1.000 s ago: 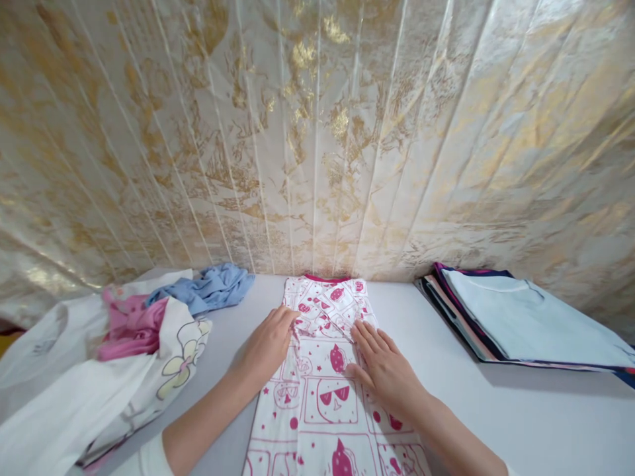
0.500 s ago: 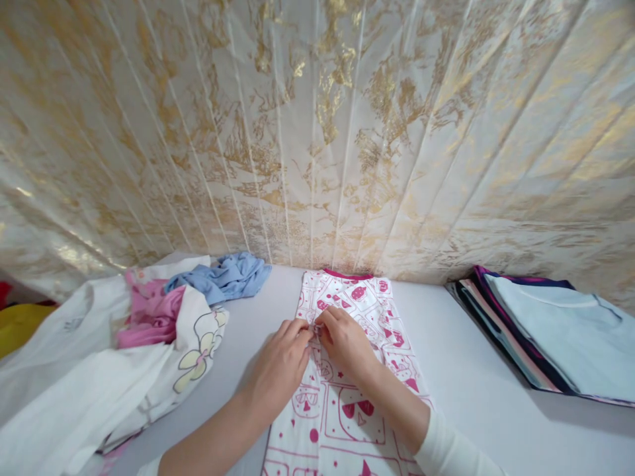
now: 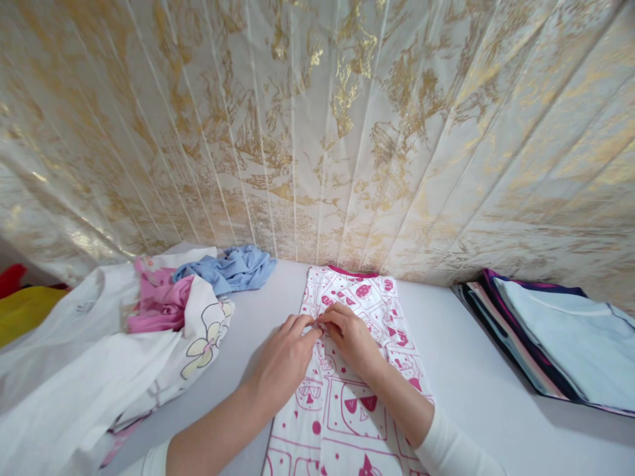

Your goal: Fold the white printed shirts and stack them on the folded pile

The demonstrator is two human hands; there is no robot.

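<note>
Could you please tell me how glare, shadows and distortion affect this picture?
Head view: glare glints on the gold-patterned backdrop, whose seams fan outward, suggesting wide-angle stretch; head view: a soft shadow lies on the table beside the folded stack; head view: fine detail where the fingers pinch the printed garment is hard to make out.

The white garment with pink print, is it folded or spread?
Partly folded: the garment lies long and narrow, and its print breaks along a lengthwise edge. Its near end is outside the picture, so I cannot tell there.
</note>
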